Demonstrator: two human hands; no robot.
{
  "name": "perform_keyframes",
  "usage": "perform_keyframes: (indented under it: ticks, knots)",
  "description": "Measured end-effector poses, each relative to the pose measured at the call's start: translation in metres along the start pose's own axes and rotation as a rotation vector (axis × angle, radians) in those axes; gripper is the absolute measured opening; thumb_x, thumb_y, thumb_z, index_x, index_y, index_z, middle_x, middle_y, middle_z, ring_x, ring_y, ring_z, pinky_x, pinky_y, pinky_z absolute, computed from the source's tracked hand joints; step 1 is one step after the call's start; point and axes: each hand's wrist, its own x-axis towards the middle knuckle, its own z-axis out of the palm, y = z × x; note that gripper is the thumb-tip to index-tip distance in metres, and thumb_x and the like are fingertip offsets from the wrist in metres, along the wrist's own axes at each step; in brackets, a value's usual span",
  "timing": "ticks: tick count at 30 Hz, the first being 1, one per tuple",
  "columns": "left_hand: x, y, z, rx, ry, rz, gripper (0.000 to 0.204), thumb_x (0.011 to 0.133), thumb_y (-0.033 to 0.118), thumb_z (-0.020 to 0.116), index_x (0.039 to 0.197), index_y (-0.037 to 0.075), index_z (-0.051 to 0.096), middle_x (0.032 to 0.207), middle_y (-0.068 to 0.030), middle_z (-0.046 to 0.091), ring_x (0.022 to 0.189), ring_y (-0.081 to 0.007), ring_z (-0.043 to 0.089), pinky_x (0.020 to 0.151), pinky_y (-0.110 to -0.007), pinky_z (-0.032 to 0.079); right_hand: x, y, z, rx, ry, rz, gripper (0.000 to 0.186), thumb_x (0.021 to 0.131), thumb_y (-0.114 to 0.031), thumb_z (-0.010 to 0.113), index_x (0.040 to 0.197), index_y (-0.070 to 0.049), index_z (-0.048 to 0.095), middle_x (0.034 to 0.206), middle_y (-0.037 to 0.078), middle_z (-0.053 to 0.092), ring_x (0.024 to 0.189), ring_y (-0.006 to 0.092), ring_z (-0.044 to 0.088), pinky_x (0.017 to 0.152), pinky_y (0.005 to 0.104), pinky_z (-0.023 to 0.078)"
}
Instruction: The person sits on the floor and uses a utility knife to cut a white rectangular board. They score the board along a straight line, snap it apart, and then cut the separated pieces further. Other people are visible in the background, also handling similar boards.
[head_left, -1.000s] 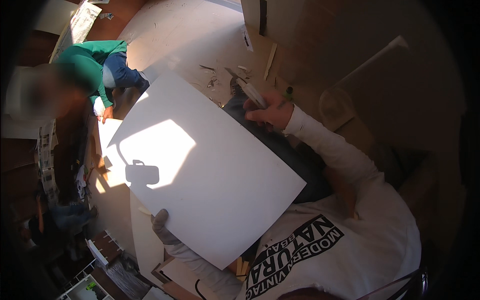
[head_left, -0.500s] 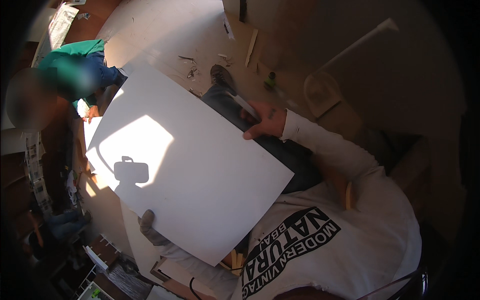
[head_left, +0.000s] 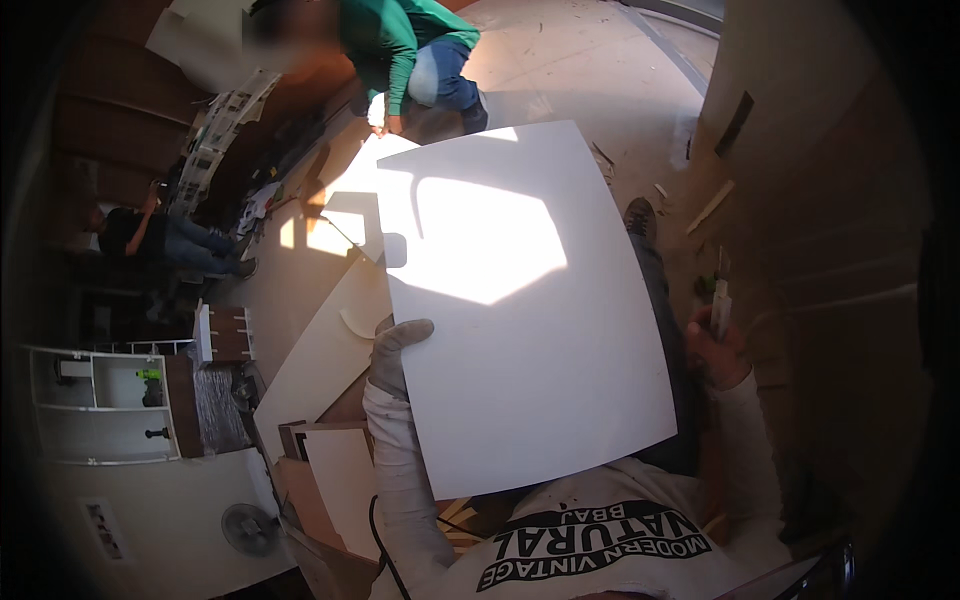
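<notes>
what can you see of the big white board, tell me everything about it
The white board is a flat, smooth, roughly rectangular sheet with thin edges; what it is made of cannot be told. It appears whole, its near edge by the person's waist. The gloved left hand grips its left edge, thumb on the face; the right hand is off it. Bright sunlight covers part of its far half. What supports it underneath is hidden.

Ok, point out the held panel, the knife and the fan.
Held panel (head_left: 522,325), head view: middle of its upper face.
Knife (head_left: 721,302), head view: its handle.
Fan (head_left: 249,529), head view: its round front.
</notes>
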Motion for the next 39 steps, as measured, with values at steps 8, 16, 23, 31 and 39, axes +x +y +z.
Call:
perform_keyframes:
  ticks: [8, 16, 23, 31, 39]
  knots:
    - [-0.004, 0.06, 0.055, 0.853, -0.081, 0.441, 0.02, 0.081, 0.015, 0.067, 0.091, -0.002, 0.069, 0.084, -0.0099, 0.069, 0.075, -0.0169, 0.067, 0.069, -0.029, 0.055, 0.153, -0.052, 0.012, 0.577, -0.076, -0.018, 0.053, 0.097, -0.033, 0.059, 0.133, 0.0, 0.041, 0.119, 0.019, 0.06, 0.104, 0.0321, 0.062, 0.089, 0.0426, 0.053]
    - [0.023, 0.134, 0.083, 1.262, -0.307, 0.753, 0.022, 0.082, 0.022, 0.073, 0.097, 0.006, 0.074, 0.093, -0.0074, 0.073, 0.086, -0.0204, 0.07, 0.081, -0.03, 0.056, 0.155, -0.117, 0.053, 0.546, -0.046, -0.176, 0.064, 0.1, -0.035, 0.05, 0.139, 0.009, 0.024, 0.118, 0.029, 0.06, 0.106, 0.0401, 0.061, 0.092, 0.0532, 0.048]
    - [-0.006, 0.245, 0.143, 2.244, -0.602, 1.336, 0.034, 0.084, 0.027, 0.07, 0.111, 0.006, 0.069, 0.105, -0.0122, 0.069, 0.092, -0.0256, 0.067, 0.083, -0.033, 0.054, 0.146, -0.167, 0.071, 1.087, -0.388, -0.137, 0.068, 0.103, -0.039, 0.032, 0.144, 0.012, 0.012, 0.148, 0.03, 0.029, 0.141, 0.0465, 0.023, 0.114, 0.0644, 0.02]
    - [-0.029, 0.242, 0.159, 2.371, -0.326, 0.454, 0.052, 0.078, 0.033, 0.074, 0.12, 0.003, 0.063, 0.099, -0.0185, 0.068, 0.089, -0.0327, 0.064, 0.08, -0.041, 0.051, 0.172, -0.066, 0.116, 1.501, -0.815, 0.018, 0.063, 0.102, -0.042, 0.036, 0.141, 0.006, 0.033, 0.149, 0.027, 0.033, 0.138, 0.0453, 0.031, 0.112, 0.0644, 0.027]
    - [0.035, 0.228, 0.051, 2.257, -0.524, 0.536, 0.029, 0.083, 0.004, 0.063, 0.11, 0.008, 0.071, 0.111, -0.0146, 0.069, 0.099, -0.0301, 0.067, 0.088, -0.036, 0.052, 0.153, 0.014, 0.121, 0.684, -0.689, -0.023, 0.061, 0.097, -0.033, 0.054, 0.143, 0.004, 0.037, 0.141, 0.015, 0.05, 0.128, 0.0235, 0.049, 0.108, 0.0365, 0.039]
